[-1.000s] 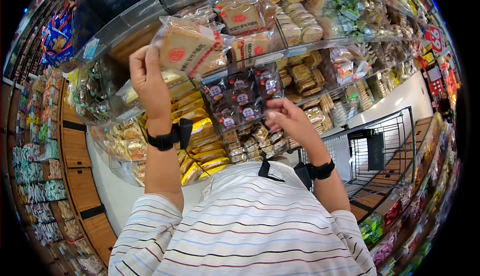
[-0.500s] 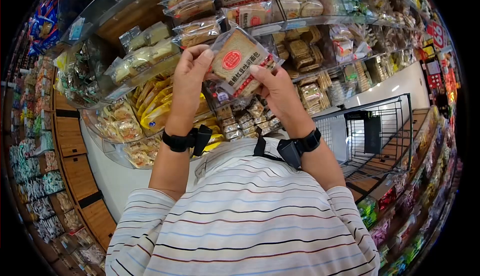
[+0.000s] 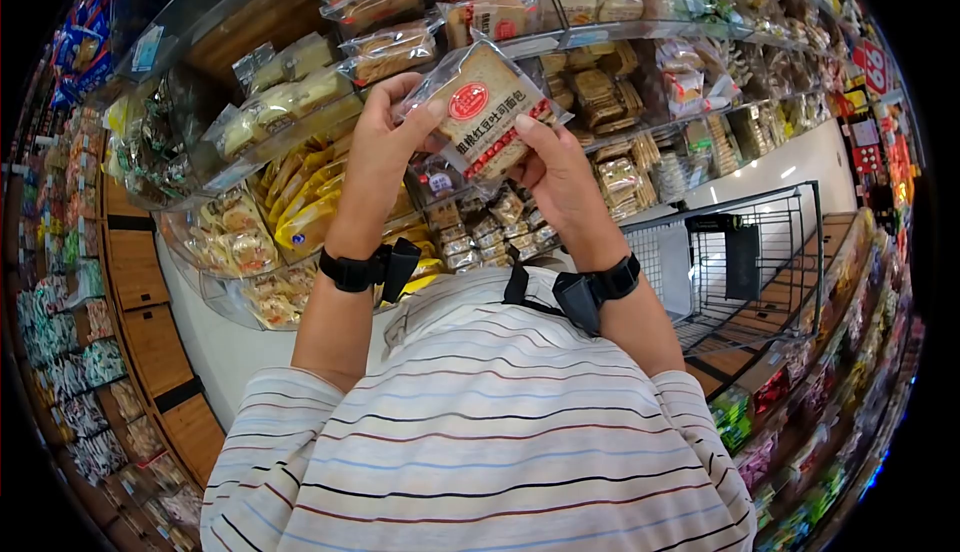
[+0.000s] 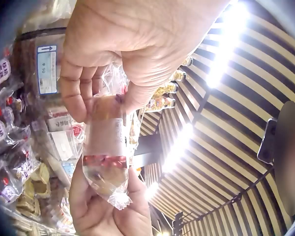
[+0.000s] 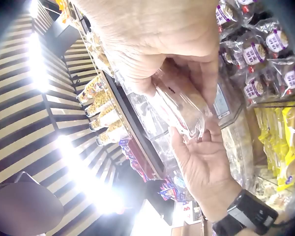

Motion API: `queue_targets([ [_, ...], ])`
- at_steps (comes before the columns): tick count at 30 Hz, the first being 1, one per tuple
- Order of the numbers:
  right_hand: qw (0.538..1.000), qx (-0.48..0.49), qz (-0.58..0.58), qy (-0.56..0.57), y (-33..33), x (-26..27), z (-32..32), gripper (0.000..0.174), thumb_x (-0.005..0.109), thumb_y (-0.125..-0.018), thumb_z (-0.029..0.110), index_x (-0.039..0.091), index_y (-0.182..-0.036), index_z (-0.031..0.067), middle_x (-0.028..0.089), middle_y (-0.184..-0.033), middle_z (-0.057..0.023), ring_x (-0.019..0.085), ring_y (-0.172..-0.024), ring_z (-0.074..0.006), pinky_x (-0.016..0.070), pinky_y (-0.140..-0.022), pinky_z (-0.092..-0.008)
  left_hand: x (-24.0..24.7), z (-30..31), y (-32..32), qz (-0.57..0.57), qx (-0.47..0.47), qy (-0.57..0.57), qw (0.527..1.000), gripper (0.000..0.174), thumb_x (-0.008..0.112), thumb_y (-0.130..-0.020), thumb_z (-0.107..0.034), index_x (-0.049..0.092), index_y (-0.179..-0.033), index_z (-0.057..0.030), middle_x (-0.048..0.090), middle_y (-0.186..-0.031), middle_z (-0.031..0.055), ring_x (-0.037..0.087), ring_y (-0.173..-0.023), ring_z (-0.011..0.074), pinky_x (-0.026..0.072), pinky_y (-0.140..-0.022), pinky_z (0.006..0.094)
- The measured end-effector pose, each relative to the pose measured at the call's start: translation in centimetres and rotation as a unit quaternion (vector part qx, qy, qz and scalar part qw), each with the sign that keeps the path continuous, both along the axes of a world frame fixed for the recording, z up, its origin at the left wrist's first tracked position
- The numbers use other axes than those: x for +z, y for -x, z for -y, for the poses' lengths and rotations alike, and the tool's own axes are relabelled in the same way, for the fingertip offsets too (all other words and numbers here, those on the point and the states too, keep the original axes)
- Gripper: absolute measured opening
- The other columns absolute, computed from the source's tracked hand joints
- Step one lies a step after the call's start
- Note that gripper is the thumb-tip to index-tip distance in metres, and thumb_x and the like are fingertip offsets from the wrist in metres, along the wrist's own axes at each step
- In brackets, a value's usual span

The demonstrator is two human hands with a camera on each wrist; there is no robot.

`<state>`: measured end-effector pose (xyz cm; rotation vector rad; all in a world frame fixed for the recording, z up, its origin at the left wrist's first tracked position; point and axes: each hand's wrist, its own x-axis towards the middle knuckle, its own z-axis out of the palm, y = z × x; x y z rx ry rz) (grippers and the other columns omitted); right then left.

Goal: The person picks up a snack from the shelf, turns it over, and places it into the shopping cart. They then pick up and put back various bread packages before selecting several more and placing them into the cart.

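Observation:
Both hands hold a pack of toast bread [image 3: 490, 102] in a transparent wrapper, with a round red logo and printed characters facing up. My left hand [image 3: 385, 142] pinches its left edge, thumb on the front face. On the lower right side, my right hand [image 3: 560, 177] grips the pack, its thumb near the red strip. Edge on, the left wrist view shows the bread pack [image 4: 106, 142] between the left hand [image 4: 137, 44] above and the right hand [image 4: 110, 211] below. In the right wrist view, the wrapper's crimped end is near the left palm [image 5: 206, 167].
Similar bread packs [image 3: 390, 52] stand on the shelf just behind. Yellow packets [image 3: 310, 192] and small wrapped snacks [image 3: 485, 227] fill lower bins. A wire shopping cart [image 3: 750, 282] stands at the right. Another snack rack [image 3: 75, 352] lines the left side.
The left hand has brought the bread pack from the shelf rightward to in front of the body. My right hand, earlier apart from it, now grips it. The pack's tilt shifts slightly.

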<state>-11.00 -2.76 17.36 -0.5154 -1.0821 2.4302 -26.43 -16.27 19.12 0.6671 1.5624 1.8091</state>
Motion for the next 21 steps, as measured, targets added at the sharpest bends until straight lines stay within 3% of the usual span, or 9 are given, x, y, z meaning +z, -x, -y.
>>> queue_targets([
  [21,0.999,0.006,-0.015,0.039,0.26,-0.46,0.48,0.041,0.065,-0.094,0.017,0.049,-0.13,0.0036,0.064,-0.117,-0.0105,0.067,-0.104,-0.021,0.06,-0.086,-0.0401,-0.37,0.19,0.56,0.008,-0.015,-0.007,1.0,0.047,0.07,-0.093,-0.027,0.053,-0.129,-0.0023,0.063,-0.112,0.0042,0.061,-0.089,0.0093,0.0501,-0.075,0.0242],
])
